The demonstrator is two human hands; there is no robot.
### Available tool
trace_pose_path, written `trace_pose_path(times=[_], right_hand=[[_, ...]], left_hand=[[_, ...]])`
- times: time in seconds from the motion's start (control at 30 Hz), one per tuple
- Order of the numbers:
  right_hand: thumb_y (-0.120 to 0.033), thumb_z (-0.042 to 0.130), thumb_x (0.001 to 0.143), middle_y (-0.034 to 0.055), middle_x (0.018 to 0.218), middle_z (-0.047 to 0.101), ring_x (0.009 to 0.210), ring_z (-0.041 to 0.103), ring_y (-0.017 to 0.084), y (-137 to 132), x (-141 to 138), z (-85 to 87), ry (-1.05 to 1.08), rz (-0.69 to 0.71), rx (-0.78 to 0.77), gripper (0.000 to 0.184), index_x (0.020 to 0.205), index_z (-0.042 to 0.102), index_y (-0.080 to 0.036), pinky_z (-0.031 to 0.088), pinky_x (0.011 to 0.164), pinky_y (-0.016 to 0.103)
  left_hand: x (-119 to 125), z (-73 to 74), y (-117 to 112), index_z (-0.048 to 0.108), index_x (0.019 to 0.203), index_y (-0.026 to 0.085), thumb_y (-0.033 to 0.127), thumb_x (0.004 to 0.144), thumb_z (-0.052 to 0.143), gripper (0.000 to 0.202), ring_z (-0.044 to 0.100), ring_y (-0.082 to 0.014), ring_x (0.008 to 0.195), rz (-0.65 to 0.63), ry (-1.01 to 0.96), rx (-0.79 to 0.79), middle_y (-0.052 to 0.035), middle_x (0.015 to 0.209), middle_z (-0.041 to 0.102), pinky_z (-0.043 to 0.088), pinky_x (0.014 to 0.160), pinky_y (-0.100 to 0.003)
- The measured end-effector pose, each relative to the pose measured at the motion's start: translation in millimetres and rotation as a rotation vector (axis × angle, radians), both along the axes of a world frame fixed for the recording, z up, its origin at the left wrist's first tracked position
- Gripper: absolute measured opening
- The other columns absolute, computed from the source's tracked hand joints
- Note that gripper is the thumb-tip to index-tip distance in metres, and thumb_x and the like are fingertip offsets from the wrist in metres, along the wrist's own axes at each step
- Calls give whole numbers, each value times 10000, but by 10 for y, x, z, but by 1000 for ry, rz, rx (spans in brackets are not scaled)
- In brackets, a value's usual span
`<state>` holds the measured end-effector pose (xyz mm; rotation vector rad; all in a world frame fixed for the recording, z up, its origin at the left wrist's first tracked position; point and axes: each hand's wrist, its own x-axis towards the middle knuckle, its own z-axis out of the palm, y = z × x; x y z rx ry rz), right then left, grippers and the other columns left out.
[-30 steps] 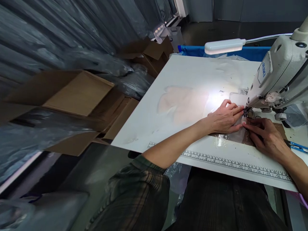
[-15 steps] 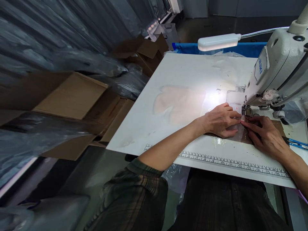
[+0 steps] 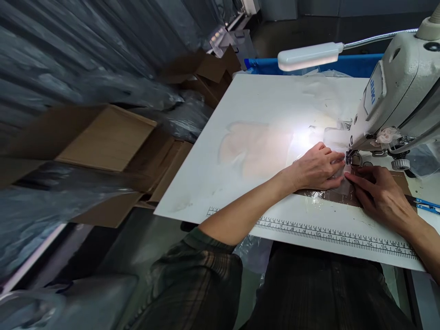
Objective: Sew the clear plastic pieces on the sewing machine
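A thin translucent piece [image 3: 340, 189] lies beneath the presser foot of a white sewing machine [image 3: 392, 87]. My left hand [image 3: 318, 168] is closed down on it just left of the needle area, with bent fingers and their tips against it. From the other side my right hand [image 3: 381, 188] keeps a stretched index finger on the same piece, close to the left fingertips; its thumb is tucked lower and partly hidden. Under both hands runs a shiny brown strip [image 3: 332, 196] on the white table [image 3: 192, 192]. The piece's far end is hard to make out.
Blue-handled thread snips [image 3: 428, 205] rest right of my right hand. A lamp [image 3: 309, 57] hangs over the table's back. Printed along the front edge is a ruler scale [image 3: 337, 239]. An open cardboard box [image 3: 106, 137] and plastic sheeting stand at the left.
My left fingers have drawn closer together, the lowest one moving up toward the needle area. More of the brown strip shows below the hands. The view has shifted slightly.
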<state>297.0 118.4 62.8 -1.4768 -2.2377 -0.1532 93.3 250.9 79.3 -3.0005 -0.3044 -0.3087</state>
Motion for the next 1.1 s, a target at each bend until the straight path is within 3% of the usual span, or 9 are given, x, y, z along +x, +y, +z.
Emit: trace_pose_path(times=[0.27, 0.5, 0.73, 0.9, 1.0, 1.1], right_hand=[[-296, 415, 998, 143, 1060, 650, 836, 604, 252, 65, -26, 23, -49, -91, -60, 392, 1219, 733, -236, 476, 562, 334], [-374, 403, 995, 165, 1058, 650, 872, 603, 284, 79, 4, -34, 21, -105, -115, 440, 1288, 698, -230, 502, 586, 362], [-272, 436, 981, 155, 1056, 641, 923, 594, 270, 47, 0, -50, 25, -59, -30, 391, 1244, 723, -231, 536, 631, 349], [-259, 456, 981, 148, 1051, 646, 917, 601, 265, 49, -7, -59, 20, -54, -14, 378, 1247, 724, -235, 575, 659, 358], [-275, 451, 985, 140, 1063, 653, 948, 635, 262, 42, 0, -77, 85, -69, -26, 397, 1290, 702, -237, 602, 734, 386], [-322, 446, 995, 137, 1073, 670, 924, 678, 250, 35, 12, -53, 207, -100, -71, 407, 1302, 696, -225, 612, 773, 399]], left_hand=[[43, -1, 18, 666, 1218, 127, 419, 1047, 321, 483, 619, -234, 894, 81, 13, -14, -148, 1291, 661, 385, 817, -396], [37, -16, 83, 668, 1173, 185, 408, 1014, 416, 372, 589, -268, 1089, 67, -105, -31, -125, 1271, 663, 384, 1016, -469], [218, 170, 445, 620, 1189, 106, 399, 1043, 341, 430, 597, -292, 1015, 272, 15, -57, -198, 1194, 647, 422, 871, -433], [264, 69, 721, 522, 1372, 129, 432, 1032, 393, 474, 544, -312, 1244, 306, 106, -134, -196, 1434, 550, 421, 1010, -451], [193, 29, 676, 518, 1387, 107, 393, 1024, 441, 469, 506, -318, 1326, 296, 11, -141, -217, 1512, 481, 406, 1071, -469], [90, 47, 468, 620, 1272, 92, 313, 1028, 461, 366, 599, -272, 1205, 188, -62, -201, -210, 1395, 589, 484, 990, -426]])
